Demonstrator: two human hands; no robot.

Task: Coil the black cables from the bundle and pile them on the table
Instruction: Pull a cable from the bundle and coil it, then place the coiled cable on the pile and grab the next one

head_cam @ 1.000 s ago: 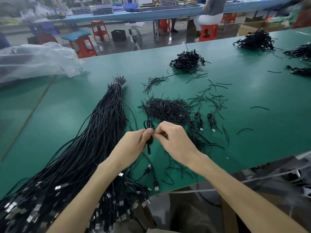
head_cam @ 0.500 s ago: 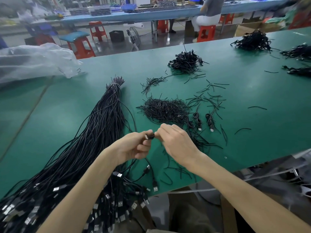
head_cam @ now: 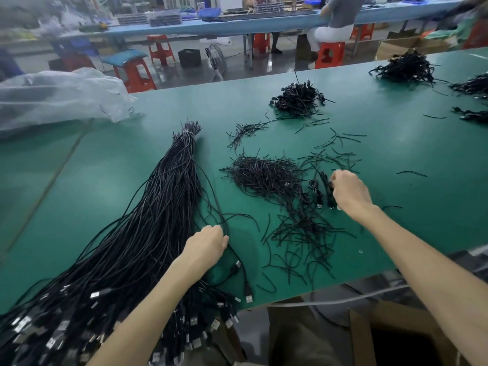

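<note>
A long bundle of black USB cables (head_cam: 148,233) lies on the green table (head_cam: 105,180), tied at its far end, with its plugs hanging over the near edge. My left hand (head_cam: 208,244) rests at the bundle's right side, fingers curled round a loose black cable (head_cam: 211,196). Further right, my right hand (head_cam: 348,191) holds a small coiled cable (head_cam: 330,194) down on the table beside another coiled cable (head_cam: 315,190). A heap of coiled cables (head_cam: 298,97) sits farther back.
A pile of short black ties (head_cam: 264,175) lies between my hands, with loose ties (head_cam: 303,233) scattered toward the near edge. A clear plastic bag (head_cam: 58,99) lies at the far left. More cable heaps (head_cam: 406,68) are at the far right. An open cardboard box (head_cam: 396,339) stands below the table.
My hands, together on one coil before, have separated. The right hand carried the coil right and forward to the table; the left hand dropped back to the bundle's edge.
</note>
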